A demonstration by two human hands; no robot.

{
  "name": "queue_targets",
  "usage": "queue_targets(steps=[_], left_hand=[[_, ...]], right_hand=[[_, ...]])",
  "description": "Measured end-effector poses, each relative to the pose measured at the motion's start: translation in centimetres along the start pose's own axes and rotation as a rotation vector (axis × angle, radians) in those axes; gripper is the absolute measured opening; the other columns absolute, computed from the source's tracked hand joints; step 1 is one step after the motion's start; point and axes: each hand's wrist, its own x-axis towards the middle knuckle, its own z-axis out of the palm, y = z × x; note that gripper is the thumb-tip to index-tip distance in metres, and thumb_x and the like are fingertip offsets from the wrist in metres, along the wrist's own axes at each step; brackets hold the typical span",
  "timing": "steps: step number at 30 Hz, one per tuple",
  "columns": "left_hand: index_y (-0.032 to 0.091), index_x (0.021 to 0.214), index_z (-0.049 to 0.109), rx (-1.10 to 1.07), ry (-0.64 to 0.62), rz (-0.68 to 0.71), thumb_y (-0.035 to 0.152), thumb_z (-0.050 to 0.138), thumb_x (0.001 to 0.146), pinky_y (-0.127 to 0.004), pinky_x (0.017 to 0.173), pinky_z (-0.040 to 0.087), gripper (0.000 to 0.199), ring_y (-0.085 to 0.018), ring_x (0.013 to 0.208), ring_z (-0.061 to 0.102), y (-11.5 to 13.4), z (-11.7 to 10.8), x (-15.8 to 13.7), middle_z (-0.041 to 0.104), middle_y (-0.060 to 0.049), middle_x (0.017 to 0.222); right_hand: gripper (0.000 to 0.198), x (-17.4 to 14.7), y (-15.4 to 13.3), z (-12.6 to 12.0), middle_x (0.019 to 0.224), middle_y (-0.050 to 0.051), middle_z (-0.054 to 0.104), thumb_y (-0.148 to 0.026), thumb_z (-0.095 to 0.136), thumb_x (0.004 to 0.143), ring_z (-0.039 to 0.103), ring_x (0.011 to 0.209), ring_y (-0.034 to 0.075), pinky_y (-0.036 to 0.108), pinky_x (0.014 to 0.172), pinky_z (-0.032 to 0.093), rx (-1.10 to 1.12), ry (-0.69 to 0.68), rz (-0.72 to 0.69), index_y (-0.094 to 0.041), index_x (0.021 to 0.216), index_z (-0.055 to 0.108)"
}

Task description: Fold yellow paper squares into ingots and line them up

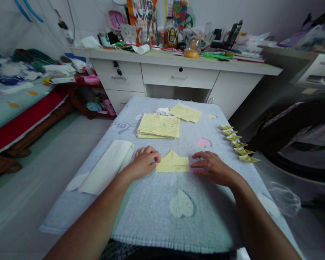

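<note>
A yellow sheet of paper, folded into a flat strip with a pointed peak on its upper side, lies in front of me on the blue cloth. My left hand has its fingers curled and pinches the strip's left end. At the opposite end, my right hand rests with its fingers apart, close to the paper's right edge and holding nothing. Beyond the strip sits a stack of yellow paper sheets. Several folded paper boats form a row along the cloth's right side.
A folded white cloth or paper lies left of my left forearm. Farther back are a loose yellow sheet and crumpled white paper. A cluttered white desk stands behind the covered table, with a bed to the left.
</note>
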Motion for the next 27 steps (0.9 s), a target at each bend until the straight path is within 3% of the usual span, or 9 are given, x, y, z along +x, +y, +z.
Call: queue_targets(steps=[3, 5, 7, 10, 14, 18, 21, 24, 27], left_hand=[[0.025, 0.087, 0.06, 0.0, -0.002, 0.024, 0.02, 0.047, 0.08, -0.039, 0.089, 0.033, 0.015, -0.024, 0.106, 0.044, -0.2, 0.0, 0.0, 0.053, -0.001, 0.106], [0.025, 0.088, 0.06, -0.008, -0.005, 0.043, 0.02, 0.047, 0.08, -0.039, 0.089, 0.033, 0.016, -0.023, 0.106, 0.044, -0.4, 0.1, 0.1, 0.053, -0.001, 0.105], [0.025, 0.088, 0.06, -0.015, -0.01, 0.052, 0.02, 0.047, 0.08, -0.039, 0.089, 0.033, 0.016, -0.023, 0.106, 0.044, -0.5, 0.1, 0.1, 0.053, -0.001, 0.105], [0.026, 0.09, 0.06, -0.025, -0.012, 0.063, 0.019, 0.047, 0.08, -0.038, 0.089, 0.034, 0.018, -0.023, 0.106, 0.044, -0.9, 0.0, 0.0, 0.053, -0.001, 0.106], [0.026, 0.089, 0.06, -0.058, 0.001, 0.076, 0.012, 0.043, 0.078, -0.038, 0.09, 0.035, 0.025, -0.022, 0.105, 0.046, -1.2, 0.1, 0.2, 0.055, -0.001, 0.104], [0.023, 0.089, 0.058, -0.134, 0.111, 0.023, 0.007, 0.04, 0.074, -0.039, 0.092, 0.036, 0.028, -0.022, 0.103, 0.05, -0.7, 0.5, 0.7, 0.059, -0.002, 0.1], [0.022, 0.101, 0.055, -0.174, 0.19, 0.061, 0.019, 0.05, 0.078, -0.042, 0.095, 0.036, 0.024, -0.023, 0.107, 0.052, 0.2, 1.2, 0.9, 0.06, -0.004, 0.108], [0.022, 0.112, 0.054, -0.168, 0.236, 0.084, 0.028, 0.062, 0.074, -0.045, 0.096, 0.036, 0.039, -0.026, 0.109, 0.052, 1.1, 1.8, 0.9, 0.062, -0.006, 0.113], [0.02, 0.117, 0.052, -0.25, 0.243, 0.102, 0.024, 0.066, 0.071, -0.038, 0.089, 0.042, 0.049, -0.023, 0.099, 0.057, 1.5, 2.0, 1.0, 0.064, -0.006, 0.106]], right_hand=[[0.019, 0.9, -0.2, 0.7, 0.095, 0.007, 0.067, -0.025, 0.055, 0.089, 0.058, 0.092, 0.023, 0.041, 0.088, 0.042, 0.042, 0.135, 0.046, -0.021, 0.082, 0.072], [0.015, 1.5, -0.8, 1.5, 0.093, 0.009, 0.065, -0.025, 0.056, 0.087, 0.056, 0.091, 0.023, 0.04, 0.086, 0.043, 0.05, 0.261, 0.114, -0.018, 0.089, 0.069], [0.024, 2.0, -1.6, 2.6, 0.105, 0.011, 0.061, -0.029, 0.06, 0.085, 0.052, 0.098, 0.026, 0.041, 0.088, 0.042, 0.032, 0.362, 0.147, -0.018, 0.106, 0.065], [0.032, 2.7, -2.9, 4.0, 0.115, 0.011, 0.055, -0.031, 0.058, 0.087, 0.048, 0.105, 0.027, 0.043, 0.091, 0.039, 0.006, 0.342, 0.096, -0.023, 0.117, 0.061], [0.035, 3.2, -3.6, 5.0, 0.113, 0.012, 0.054, -0.033, 0.061, 0.084, 0.046, 0.104, 0.029, 0.045, 0.092, 0.037, -0.022, 0.311, 0.159, -0.02, 0.116, 0.06], [0.032, 3.5, -3.5, 5.2, 0.111, 0.012, 0.055, -0.033, 0.064, 0.081, 0.045, 0.102, 0.028, 0.044, 0.09, 0.037, -0.026, 0.307, 0.189, -0.019, 0.109, 0.06], [0.027, 3.6, -3.5, 5.2, 0.108, 0.01, 0.056, -0.031, 0.065, 0.079, 0.046, 0.1, 0.027, 0.042, 0.088, 0.036, 0.006, 0.303, 0.181, -0.019, 0.102, 0.06], [0.021, 3.7, -3.5, 5.0, 0.104, 0.009, 0.057, -0.028, 0.065, 0.078, 0.046, 0.098, 0.026, 0.04, 0.085, 0.036, 0.062, 0.313, 0.176, -0.019, 0.095, 0.058], [0.012, 3.7, -3.5, 4.7, 0.094, 0.006, 0.058, -0.021, 0.064, 0.077, 0.048, 0.094, 0.023, 0.038, 0.084, 0.036, 0.145, 0.339, 0.152, -0.019, 0.086, 0.055]])
